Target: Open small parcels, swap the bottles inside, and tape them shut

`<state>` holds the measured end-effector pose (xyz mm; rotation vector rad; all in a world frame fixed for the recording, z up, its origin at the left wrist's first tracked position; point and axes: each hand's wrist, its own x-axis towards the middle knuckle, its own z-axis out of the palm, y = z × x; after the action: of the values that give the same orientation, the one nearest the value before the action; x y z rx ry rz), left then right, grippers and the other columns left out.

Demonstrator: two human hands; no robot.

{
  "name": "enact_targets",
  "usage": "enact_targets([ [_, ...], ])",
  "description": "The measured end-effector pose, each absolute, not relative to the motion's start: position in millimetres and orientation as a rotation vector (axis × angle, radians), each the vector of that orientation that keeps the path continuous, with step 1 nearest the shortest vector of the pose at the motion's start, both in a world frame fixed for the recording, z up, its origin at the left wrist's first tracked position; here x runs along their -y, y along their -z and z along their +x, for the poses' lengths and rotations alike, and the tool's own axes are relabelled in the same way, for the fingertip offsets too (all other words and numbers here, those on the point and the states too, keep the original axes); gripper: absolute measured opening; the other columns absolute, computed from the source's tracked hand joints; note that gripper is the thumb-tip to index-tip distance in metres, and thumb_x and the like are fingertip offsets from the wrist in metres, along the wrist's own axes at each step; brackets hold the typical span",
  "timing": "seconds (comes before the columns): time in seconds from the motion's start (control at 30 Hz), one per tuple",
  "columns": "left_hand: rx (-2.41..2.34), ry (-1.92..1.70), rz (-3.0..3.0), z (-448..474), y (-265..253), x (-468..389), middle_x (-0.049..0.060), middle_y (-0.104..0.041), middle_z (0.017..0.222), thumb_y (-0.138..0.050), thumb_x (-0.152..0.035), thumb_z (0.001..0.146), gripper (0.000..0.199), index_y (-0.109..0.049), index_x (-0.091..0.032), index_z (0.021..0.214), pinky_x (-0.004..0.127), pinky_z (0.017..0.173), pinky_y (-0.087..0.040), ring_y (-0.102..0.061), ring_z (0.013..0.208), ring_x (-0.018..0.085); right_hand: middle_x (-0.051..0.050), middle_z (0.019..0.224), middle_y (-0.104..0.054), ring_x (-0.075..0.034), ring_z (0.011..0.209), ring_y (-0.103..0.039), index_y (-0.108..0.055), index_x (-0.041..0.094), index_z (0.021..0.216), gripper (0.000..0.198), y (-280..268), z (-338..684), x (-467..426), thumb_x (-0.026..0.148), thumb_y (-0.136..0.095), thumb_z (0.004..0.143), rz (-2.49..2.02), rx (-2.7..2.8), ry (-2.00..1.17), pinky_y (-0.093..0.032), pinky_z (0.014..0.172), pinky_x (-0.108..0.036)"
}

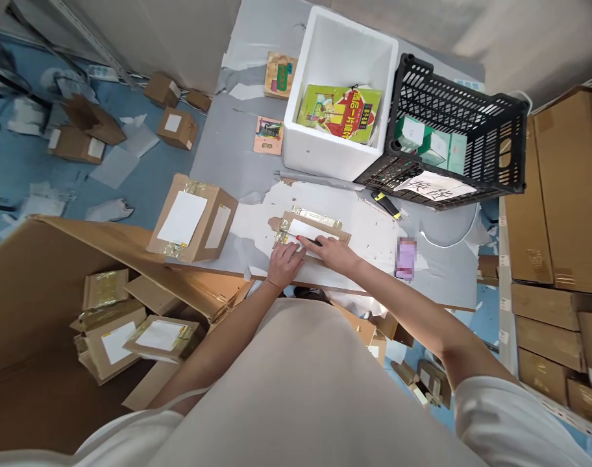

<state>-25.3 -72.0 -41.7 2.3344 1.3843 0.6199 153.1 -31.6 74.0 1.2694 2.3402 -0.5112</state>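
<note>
A flat cardboard package (335, 237) with a white label and shiny clear tape lies on the worktable, near its front edge. My left hand (285, 263) rests on the package's near left corner, fingers laid over its edge and slightly apart. In my right hand (337, 253) is a slim knife (315, 242) with a black handle and a bit of red; its thin blade points left across the taped end. The fingers close round the handle, and the blade's tip lies close to the tape. Whether it cuts in, I cannot tell.
A taped carton (217, 224) stands at left. Behind are a white foam box (325, 152) with books and a black crate (513, 152) with green boxes. A yellow-black cutter (386, 205) and a phone (406, 258) lie at right. Below left, a large carton (28, 292) holds parcels.
</note>
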Motion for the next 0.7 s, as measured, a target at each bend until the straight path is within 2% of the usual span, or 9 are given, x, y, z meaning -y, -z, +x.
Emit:
enact_targets([
  [0.2, -1.394, -0.6, 2.367, -26, 41, 71, 0.011, -0.063, 0.116, -0.043, -0.038, 0.091, 0.034, -0.063, -0.026, 0.115, 0.044, 0.098, -0.035, -0.052, 0.115, 0.026, -0.012, 0.118, -0.051, -0.025, 0.093, -0.057, -0.004, 0.039, 0.147, 0.063, -71, 154, 33, 0.018, -0.03, 0.093, 1.281, -2.339, 0.539, -0.046, 0.075, -0.034],
  [0.4, -1.369, -0.607, 2.401, -29, 42, 67, 0.01, -0.064, 0.111, -0.044, -0.04, 0.09, 0.033, -0.065, -0.026, 0.112, 0.042, 0.093, -0.037, -0.054, 0.112, 0.025, -0.013, 0.11, -0.055, -0.026, 0.09, -0.06, -0.014, 0.036, 0.147, 0.065, -83, 192, 51, 0.012, -0.034, 0.09, 1.35, -2.237, 0.539, -0.045, 0.069, -0.032],
  [0.57, -1.373, -0.643, 2.403, -29, 42, 67, 0.01, -0.064, 0.109, -0.045, -0.042, 0.09, 0.033, -0.066, -0.026, 0.11, 0.041, 0.091, -0.037, -0.054, 0.108, 0.025, -0.009, 0.1, -0.059, -0.021, 0.08, -0.062, -0.024, 0.042, 0.143, 0.078, -108, 240, 85, -0.001, -0.039, 0.08, 1.499, -2.07, 0.528, -0.043, 0.066, -0.03],
  [0.7, -1.386, -0.642, 2.388, -29, 40, 68, 0.011, -0.063, 0.109, -0.043, -0.043, 0.09, 0.035, -0.066, -0.026, 0.11, 0.041, 0.09, -0.035, -0.054, 0.104, 0.025, -0.01, 0.101, -0.059, -0.022, 0.082, -0.061, -0.025, 0.044, 0.143, 0.083, -119, 252, 106, -0.003, -0.041, 0.077, 1.583, -2.027, 0.463, -0.042, 0.063, -0.029],
])
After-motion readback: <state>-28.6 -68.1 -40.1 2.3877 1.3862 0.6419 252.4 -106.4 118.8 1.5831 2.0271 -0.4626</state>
